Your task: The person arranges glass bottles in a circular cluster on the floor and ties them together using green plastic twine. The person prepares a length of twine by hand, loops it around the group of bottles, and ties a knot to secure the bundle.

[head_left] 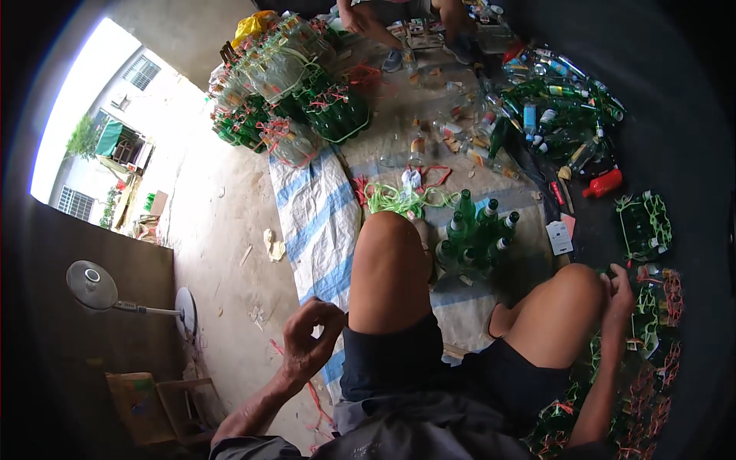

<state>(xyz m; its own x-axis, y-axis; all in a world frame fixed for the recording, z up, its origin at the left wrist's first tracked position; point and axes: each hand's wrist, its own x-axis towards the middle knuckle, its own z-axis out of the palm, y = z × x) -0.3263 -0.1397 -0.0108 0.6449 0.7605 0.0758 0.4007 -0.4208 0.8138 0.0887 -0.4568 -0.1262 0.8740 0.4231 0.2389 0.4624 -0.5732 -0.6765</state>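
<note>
At seven o'clock my left hand [310, 337] curls loosely, pinching nothing I can make out; at four o'clock my right hand [618, 295] reaches the tied bottle bundles [652, 337], grip unclear. Between my knees stand green bottles [477, 234], with green string [399, 199] beyond at twelve.

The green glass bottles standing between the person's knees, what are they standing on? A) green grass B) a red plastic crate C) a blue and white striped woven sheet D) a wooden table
C: the cluster of green glass bottles stands upright on the blue and white striped woven sheet spread over the concrete floor, just beyond the person's knees.
</note>
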